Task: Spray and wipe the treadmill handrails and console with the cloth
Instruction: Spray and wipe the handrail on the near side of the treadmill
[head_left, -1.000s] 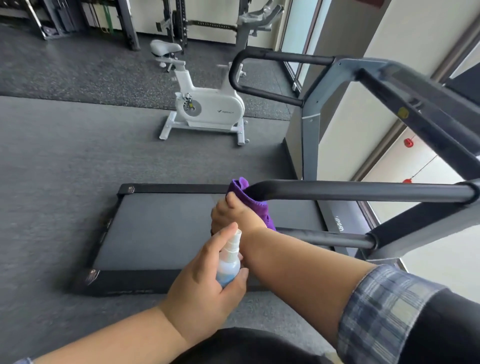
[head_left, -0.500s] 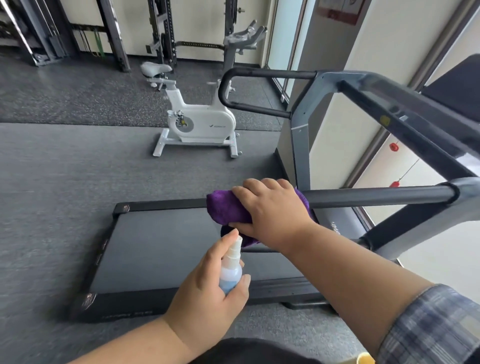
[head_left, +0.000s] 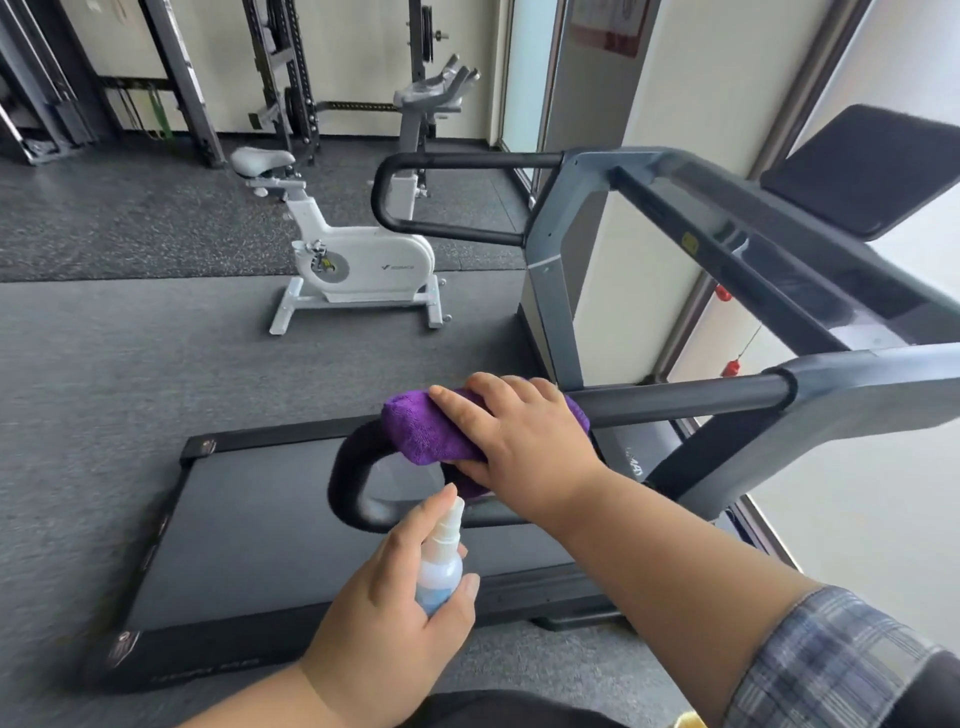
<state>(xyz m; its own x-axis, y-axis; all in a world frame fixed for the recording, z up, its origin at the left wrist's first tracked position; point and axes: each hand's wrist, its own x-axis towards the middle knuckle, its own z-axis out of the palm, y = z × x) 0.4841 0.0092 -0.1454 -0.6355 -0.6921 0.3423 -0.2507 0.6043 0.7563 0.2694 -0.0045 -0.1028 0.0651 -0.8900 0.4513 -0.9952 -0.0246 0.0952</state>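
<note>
My right hand (head_left: 524, 441) presses a purple cloth (head_left: 426, 431) over the near handrail (head_left: 685, 397) of the treadmill, close to where the black rail bends down into its loop end (head_left: 348, 493). The cloth wraps the top of the rail. My left hand (head_left: 395, 613) holds a small clear spray bottle (head_left: 439, 566) with blue liquid, forefinger on the nozzle, just below the loop. The far handrail (head_left: 447, 161) runs parallel behind. The console (head_left: 862, 171) is at the upper right, seen edge-on.
The treadmill belt (head_left: 291, 530) lies below the rail on grey gym flooring. A white exercise bike (head_left: 353, 260) stands behind it. Weight racks (head_left: 280, 78) line the back wall. A window wall (head_left: 883, 467) borders the right side.
My right hand with the cloth went from gripping the rail's end to lying on top of the rail, slightly further right. The loop end is now uncovered. The left hand stays with the bottle.
</note>
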